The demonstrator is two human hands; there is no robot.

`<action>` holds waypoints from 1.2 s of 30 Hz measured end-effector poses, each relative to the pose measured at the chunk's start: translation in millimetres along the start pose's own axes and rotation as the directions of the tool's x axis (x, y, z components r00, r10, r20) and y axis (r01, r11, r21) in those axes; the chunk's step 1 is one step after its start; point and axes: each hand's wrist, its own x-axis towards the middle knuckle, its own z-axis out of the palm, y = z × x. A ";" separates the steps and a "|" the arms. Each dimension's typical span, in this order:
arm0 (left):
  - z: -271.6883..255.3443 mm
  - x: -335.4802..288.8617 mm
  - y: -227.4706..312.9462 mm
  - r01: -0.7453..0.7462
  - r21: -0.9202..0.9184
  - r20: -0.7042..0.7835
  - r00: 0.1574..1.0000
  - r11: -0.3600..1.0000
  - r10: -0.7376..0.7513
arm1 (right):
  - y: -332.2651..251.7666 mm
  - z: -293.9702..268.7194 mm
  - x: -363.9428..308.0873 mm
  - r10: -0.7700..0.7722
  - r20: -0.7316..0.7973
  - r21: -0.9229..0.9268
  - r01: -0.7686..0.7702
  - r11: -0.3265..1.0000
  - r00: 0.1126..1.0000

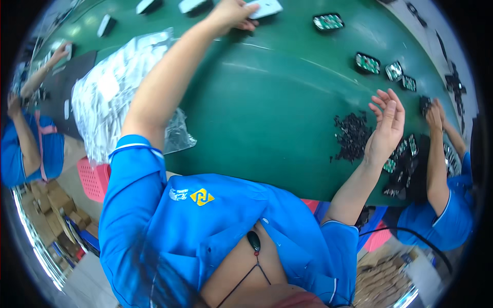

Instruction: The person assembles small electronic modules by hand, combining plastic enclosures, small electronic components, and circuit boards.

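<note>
At the far side of the table, my left hand is stretched out and grips a white, flat rectangular casing by its left end. My right hand is raised with loosely curled, spread fingers, and nothing shows in it. Just left of it lies a heap of small black parts. Green circuit boards in black housings sit beyond, with another such housing farther right. Several more white casings lie along the far left.
A stack of clear plastic bags covers the green table beside my left arm. Co-workers in blue sit at left and right; the right one handles a black part. A pink basket stands at lower left.
</note>
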 end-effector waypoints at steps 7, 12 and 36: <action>-16.0 -12.2 28.1 -0.090 0.358 0.060 0.995 0.929 0.074 | 2.6 -38.1 -20.2 -0.097 -0.083 -0.383 0.058 0.922 0.992; -27.9 -13.3 14.8 -0.173 0.718 -0.099 0.933 0.674 0.345 | -0.2 -15.2 -36.0 -0.139 0.284 -0.725 0.308 0.616 0.949; -58.9 -241.0 -29.2 -0.413 0.708 -0.140 0.714 0.573 0.686 | 17.7 18.5 -56.8 -0.035 0.458 -0.660 0.366 0.657 0.888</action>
